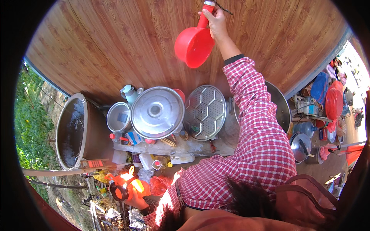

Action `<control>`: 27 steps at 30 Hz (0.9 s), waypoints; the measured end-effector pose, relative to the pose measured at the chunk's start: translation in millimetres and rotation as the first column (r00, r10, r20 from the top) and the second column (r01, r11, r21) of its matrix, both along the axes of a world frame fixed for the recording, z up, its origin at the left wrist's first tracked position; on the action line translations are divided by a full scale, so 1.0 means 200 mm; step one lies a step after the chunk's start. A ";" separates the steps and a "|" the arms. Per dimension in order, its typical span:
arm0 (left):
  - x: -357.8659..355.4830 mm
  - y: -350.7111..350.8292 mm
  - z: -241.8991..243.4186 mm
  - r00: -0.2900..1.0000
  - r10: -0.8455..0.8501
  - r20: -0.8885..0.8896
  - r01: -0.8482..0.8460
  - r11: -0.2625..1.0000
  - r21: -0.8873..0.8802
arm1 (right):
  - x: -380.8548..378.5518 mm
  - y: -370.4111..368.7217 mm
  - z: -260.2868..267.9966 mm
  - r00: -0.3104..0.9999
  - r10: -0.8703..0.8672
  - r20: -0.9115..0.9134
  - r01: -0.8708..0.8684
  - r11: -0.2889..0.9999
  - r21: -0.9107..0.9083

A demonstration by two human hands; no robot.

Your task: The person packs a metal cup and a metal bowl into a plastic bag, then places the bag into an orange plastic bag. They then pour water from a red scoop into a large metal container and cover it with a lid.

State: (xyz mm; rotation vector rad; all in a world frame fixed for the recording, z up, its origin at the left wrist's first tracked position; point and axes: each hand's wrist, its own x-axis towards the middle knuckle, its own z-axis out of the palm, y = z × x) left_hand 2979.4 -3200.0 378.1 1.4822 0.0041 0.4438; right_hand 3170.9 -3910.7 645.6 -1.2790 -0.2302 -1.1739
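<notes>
My right hand (217, 24) is raised against the wood-grain wall panel (130, 37), gripping the handle of a red plastic dipper (193, 47). The dipper's bowl hangs below the hand, tilted so that its inside partly shows. A dark cord or wire (225, 8) passes beside the handle's white end; whether they are joined is unclear. Low on the left, my left hand (136, 199) holds a bright orange plastic bag (144, 186). At the bag's front is a dark round rim (119, 193), whose kind I cannot tell. Sunlight washes out part of the bag.
Along the wall a ledge (176, 150) carries an aluminium pot lid (157, 112), a perforated steamer plate (205, 112) and a metal pot (118, 117). A large vat (95, 132) stands at left. Right of my arm are a lidded pot (300, 147) and a water jug (305, 129).
</notes>
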 end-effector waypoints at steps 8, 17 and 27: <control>-0.03 -0.09 0.05 0.999 0.031 0.019 -0.029 0.995 -0.096 | 0.06 0.11 -0.04 0.990 -0.091 -0.110 0.091 0.996 -0.005; -0.06 -0.11 0.13 0.982 0.123 -0.145 -0.133 0.989 -0.067 | -0.16 0.17 -0.19 0.958 -0.286 -0.030 0.282 0.955 -0.090; -0.10 0.04 0.17 0.973 0.224 -0.059 -0.225 0.974 -0.009 | -0.29 1.05 -0.93 0.736 -0.132 -0.664 -0.261 0.849 -0.458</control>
